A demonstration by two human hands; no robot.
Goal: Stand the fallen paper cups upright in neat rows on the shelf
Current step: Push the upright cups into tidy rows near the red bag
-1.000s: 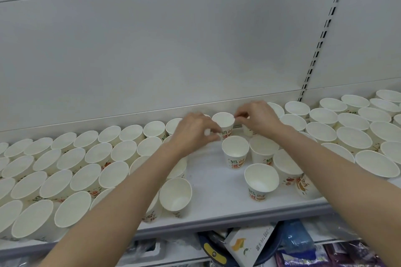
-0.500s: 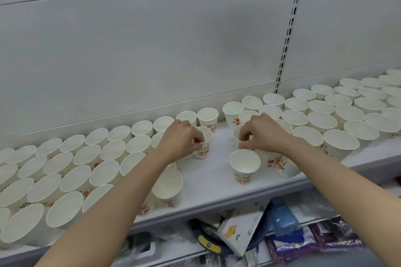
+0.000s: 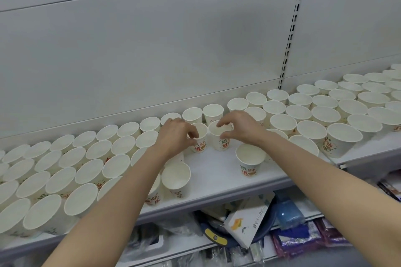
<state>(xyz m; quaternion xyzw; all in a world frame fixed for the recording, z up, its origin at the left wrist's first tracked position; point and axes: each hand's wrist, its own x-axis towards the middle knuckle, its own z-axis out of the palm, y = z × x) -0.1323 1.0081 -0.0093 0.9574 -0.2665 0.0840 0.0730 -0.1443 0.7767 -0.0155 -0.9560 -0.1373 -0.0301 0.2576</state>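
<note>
Spanning the whole view, a white shelf (image 3: 217,171) carries rows of upright paper cups (image 3: 91,169) to the left and more upright rows (image 3: 325,115) to the right, with a bare patch in the middle. Below its front edge a lower shelf holds a white carton (image 3: 247,223) and blue and purple packets (image 3: 303,236), partly hidden by the shelf lip and the forearms. The left hand (image 3: 175,134) has curled fingers pinching the rim of a cup with red print (image 3: 200,141), which stands upright on the bare patch. The right hand (image 3: 238,127) curls fingers and thumb round the rim of the neighbouring cup (image 3: 221,138), also upright, just beside the first. A lone cup (image 3: 250,160) stands nearer the front edge, apart from both. The left wrist covers part of the cups behind it, and the cups at the far left and right are cut off by the frame.
</note>
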